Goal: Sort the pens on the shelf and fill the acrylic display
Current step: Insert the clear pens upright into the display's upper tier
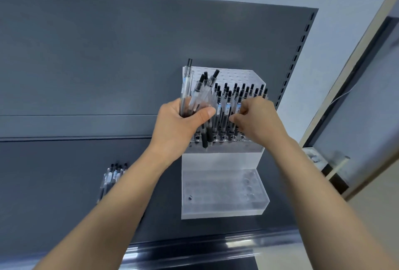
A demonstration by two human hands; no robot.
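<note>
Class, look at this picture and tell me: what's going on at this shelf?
A person is filling the acrylic display. The left grip holds a bundle of pens; the right grip reaches among the standing pens in its upper tier; whether it pinches one is unclear. The lower tier shows no pens. Loose pens lie on the shelf at left.

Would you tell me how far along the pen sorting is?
Done: the upper tier of the clear acrylic display holds rows of standing black-capped clear pens. In hand: the left hand grips a bundle of pens while the right hand reaches among the standing ones. Left: the lower tier has empty holes, and loose pens lie on the grey shelf.
</note>
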